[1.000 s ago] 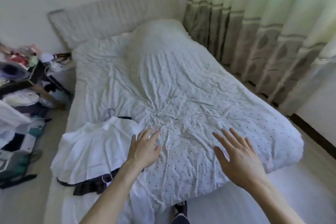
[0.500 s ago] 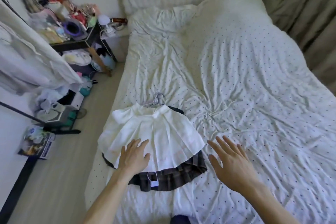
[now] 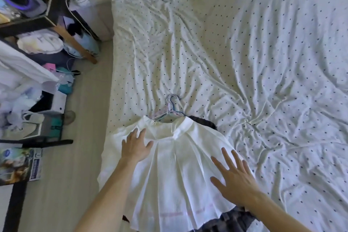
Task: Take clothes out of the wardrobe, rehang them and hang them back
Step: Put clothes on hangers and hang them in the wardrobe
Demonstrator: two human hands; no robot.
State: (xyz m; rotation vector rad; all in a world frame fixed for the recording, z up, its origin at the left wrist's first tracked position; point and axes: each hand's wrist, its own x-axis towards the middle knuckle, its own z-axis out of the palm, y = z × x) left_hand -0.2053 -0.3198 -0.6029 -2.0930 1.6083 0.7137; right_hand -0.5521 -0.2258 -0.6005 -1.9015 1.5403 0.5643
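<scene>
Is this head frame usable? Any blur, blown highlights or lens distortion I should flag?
Head view: soft, even daylight, no hard shadows or glare; the white skirt is nearly washed out, pleats faint, yet its edge against the dotted sheet reads; left hand and right hand look slightly soft, outlines clear. Head view, left edge: wide-angle stretch smears the shelf clutter.
</scene>
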